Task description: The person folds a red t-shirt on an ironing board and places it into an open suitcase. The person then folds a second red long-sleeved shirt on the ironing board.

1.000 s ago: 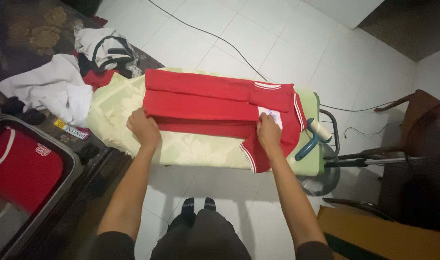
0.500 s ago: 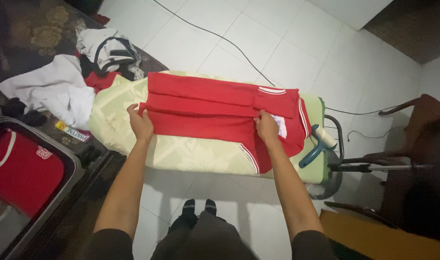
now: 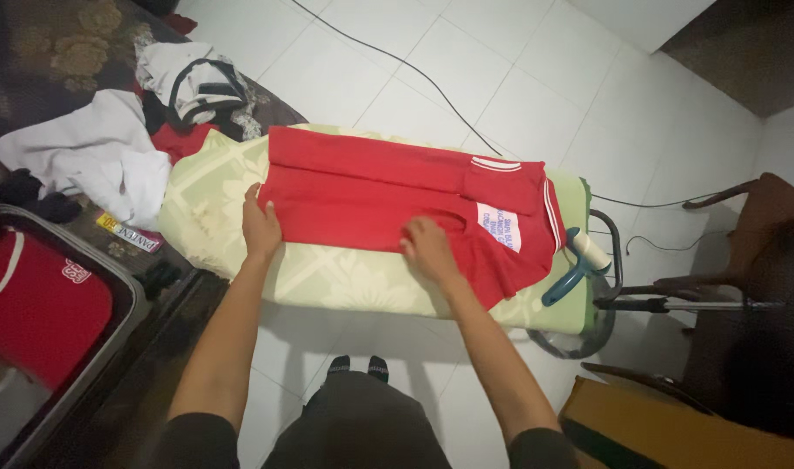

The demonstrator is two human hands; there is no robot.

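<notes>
Red knit shirt with white-striped trim (image 3: 371, 195), folded lengthwise into a long band, lies flat on the ironing board with a pale green floral padded cover (image 3: 345, 278), which serves as the worktop at the centre of the view. A white rectangular printed patch (image 3: 499, 227) shows on the shirt toward its 3 o'clock end, just beside the white-striped collar edge. Left hand (image 3: 261, 227) rests at the shirt's 9 o'clock end, palm down, fingers extended and laid against the folded edge; its grip is flat, clamped on nothing. Right hand (image 3: 428, 248) presses palm down on the shirt's 6 o'clock edge, fingers spread apart on the fabric, nothing pinched. At 3 o'clock of the shirt, a teal-handled lint roller with a white roll (image 3: 575, 260) lies at the board's end. At 10 o'clock, a pile of white and dark clothing (image 3: 110, 148) lies beside the board. At 8 o'clock, an open suitcase holding a red garment (image 3: 41, 304) sits on the floor. A black cable (image 3: 432, 82) crosses the white tiled floor (image 3: 519, 78) at 12 o'clock.
</notes>
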